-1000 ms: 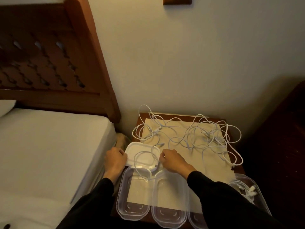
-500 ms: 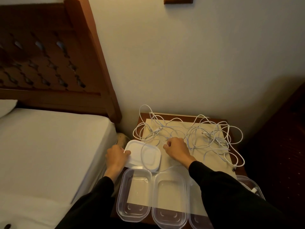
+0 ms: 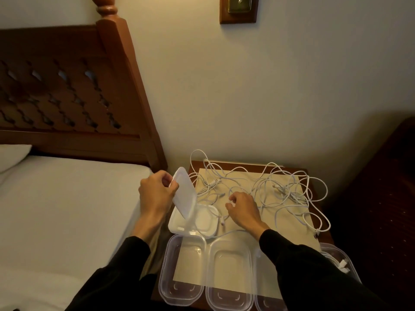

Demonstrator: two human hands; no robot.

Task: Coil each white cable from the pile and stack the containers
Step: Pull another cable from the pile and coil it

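Observation:
A tangle of white cables [image 3: 289, 189] covers the beige mat [image 3: 244, 178] on a small wooden bedside table. My left hand [image 3: 157, 196] grips a white lid [image 3: 185, 194] by its upper edge and holds it tilted, its low end over a white container [image 3: 179, 226] with a loop of cable in it. My right hand [image 3: 243, 208] hovers with curled fingers over the strands; whether it grips one is unclear. Two clear empty containers [image 3: 183, 269] [image 3: 230, 273] stand side by side at the table's front. A third is mostly hidden by my right sleeve. A fourth [image 3: 336, 254] holds a cable.
A bed [image 3: 67, 209] with a white sheet and a carved wooden headboard [image 3: 67, 97] lies close on the left. Dark furniture [image 3: 381, 198] stands right of the table. The wall runs directly behind, with a wooden switch plate [image 3: 238, 10] high up.
My left hand has raised the white lid from flat to steeply tilted, uncovering the white container beneath. My right hand has stayed on the cables beside it.

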